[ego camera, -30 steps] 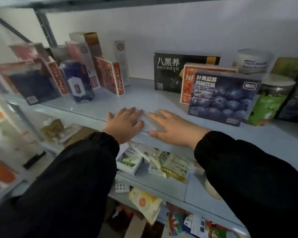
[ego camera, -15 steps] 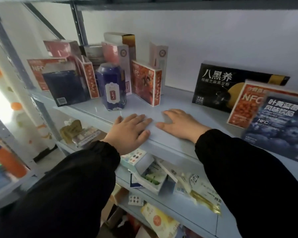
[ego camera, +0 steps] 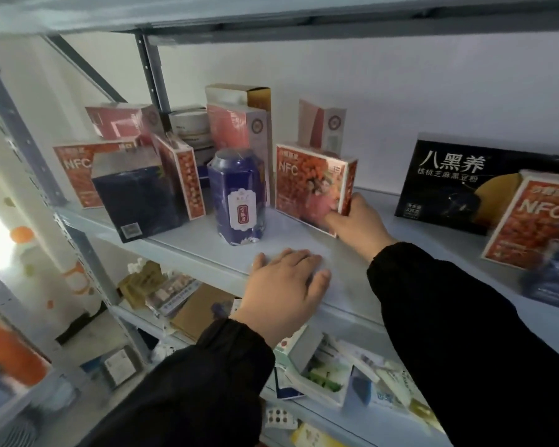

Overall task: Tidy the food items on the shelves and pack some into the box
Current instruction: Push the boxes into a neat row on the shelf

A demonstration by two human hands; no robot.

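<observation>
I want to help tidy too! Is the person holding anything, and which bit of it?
The right hand grips the red NFC box by its lower right corner. The left hand lies flat on the shelf, holding nothing.

Upper shelf (ego camera: 181, 250): tin (ego camera: 238, 196) left of NFC box (ego camera: 310, 185), tall cartons (ego camera: 236, 130) behind both, stacked boxes (ego camera: 126, 188) at far left, wide box (ego camera: 465, 185) to the right. Lower shelf (ego camera: 333, 417): loose packets (ego camera: 329, 372), near and below.

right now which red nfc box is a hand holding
The red NFC box right of the blue tin: the right hand grips its corner; the others stand untouched.
</observation>
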